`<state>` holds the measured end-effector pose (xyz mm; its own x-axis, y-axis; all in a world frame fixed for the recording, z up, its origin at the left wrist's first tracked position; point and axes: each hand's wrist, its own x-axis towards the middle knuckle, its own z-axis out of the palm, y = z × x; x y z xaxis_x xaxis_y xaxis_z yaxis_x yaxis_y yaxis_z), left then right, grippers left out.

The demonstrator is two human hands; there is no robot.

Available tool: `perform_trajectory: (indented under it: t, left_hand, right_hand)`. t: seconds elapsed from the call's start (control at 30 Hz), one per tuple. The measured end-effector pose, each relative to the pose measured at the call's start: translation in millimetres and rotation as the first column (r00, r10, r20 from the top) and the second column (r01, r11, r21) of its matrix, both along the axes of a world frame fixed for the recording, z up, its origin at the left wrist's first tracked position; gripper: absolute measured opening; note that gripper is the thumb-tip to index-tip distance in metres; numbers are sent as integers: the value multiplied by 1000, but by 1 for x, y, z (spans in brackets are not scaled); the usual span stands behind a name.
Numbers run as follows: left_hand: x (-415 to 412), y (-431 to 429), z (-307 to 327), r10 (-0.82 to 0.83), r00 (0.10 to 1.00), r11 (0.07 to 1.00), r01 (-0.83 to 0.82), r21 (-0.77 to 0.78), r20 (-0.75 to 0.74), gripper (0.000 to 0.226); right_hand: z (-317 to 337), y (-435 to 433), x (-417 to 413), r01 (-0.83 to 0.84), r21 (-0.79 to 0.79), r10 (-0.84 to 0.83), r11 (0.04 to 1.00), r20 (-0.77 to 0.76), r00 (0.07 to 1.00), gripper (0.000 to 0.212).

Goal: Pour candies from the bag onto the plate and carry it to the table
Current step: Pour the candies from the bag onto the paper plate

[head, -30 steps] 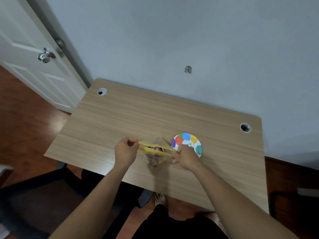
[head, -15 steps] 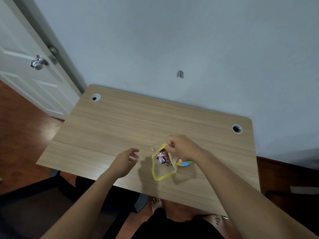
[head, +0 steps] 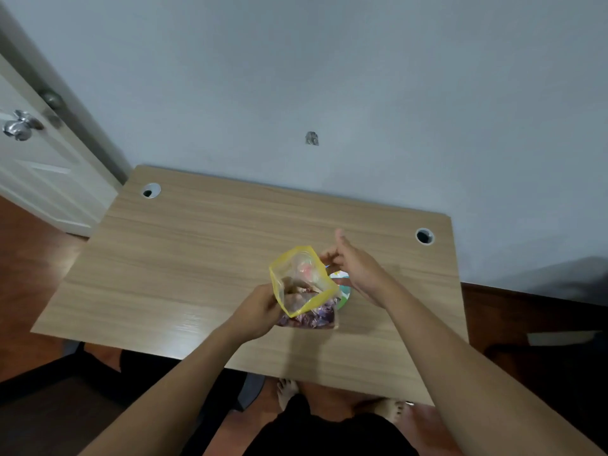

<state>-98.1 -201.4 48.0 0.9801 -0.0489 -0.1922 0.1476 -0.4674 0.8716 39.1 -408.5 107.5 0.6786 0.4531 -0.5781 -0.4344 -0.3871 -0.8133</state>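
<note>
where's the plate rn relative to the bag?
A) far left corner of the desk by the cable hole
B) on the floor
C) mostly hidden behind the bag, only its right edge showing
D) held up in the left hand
C: only a sliver of the plate shows on the desk, peeking out to the right of the open bag held by the left hand.

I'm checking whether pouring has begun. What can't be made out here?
Head view only:
- Paper plate: mostly hidden behind the candy bag and right hand; whether candies lie on it is unknown.
- Candies: blurred through the plastic, so neither count nor kind shows.
- Left hand: its fingertips are hidden behind the bag.
- Right hand's hold on the bag: unclear.
</note>
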Motion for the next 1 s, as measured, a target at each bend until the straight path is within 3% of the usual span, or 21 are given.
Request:
perform_trajectory:
  t: [0.1,0.17,0.27,0.37,0.43,0.5,0.6,0.7,0.83,1.0]
  left_hand:
    - [3,-17,5,60,989,992,-74,-101,-138,24]
    - [6,-28,0,56,982,982,-88,-169,-181,26]
    - [13,-41,-9,93,943,968,-160,-192,-320,22]
    - [18,-55,-25,164,922,962,-228,-148,-351,36]
    - [20,-64,-36,211,899,937,-298,-182,-385,28]
    - [21,-70,-48,221,874,914,-340,-220,-433,24]
    - [24,-76,-59,196,827,900,-365,-239,-527,26]
    - [28,-82,-74,207,794,884,-402,-238,-571,29]
    - [33,-90,-88,235,765,880,-429,-202,-600,21]
    - [35,-92,-101,242,720,881,-444,-165,-650,31]
  right_hand:
    - [-42,-25,-9,142,29,-138,989,-117,984,99]
    - [-62,-37,-23,133,17,-129,991,-154,980,101]
    - [-80,-41,-41,74,87,-54,993,-205,977,92]
    - [-81,-43,-50,63,-18,-65,998,-145,987,80]
    - [-87,-47,-53,32,-74,-35,997,-36,999,56]
    - [-104,-51,-55,-5,-112,8,994,31,999,48]
    - [-133,-60,-54,-93,-194,108,977,73,991,40]
    - [-145,-63,-51,-106,-316,137,943,79,987,16]
    - [-159,-60,-46,-128,-421,160,898,43,986,38]
    - [-178,-62,-43,-171,-390,190,905,8,982,28]
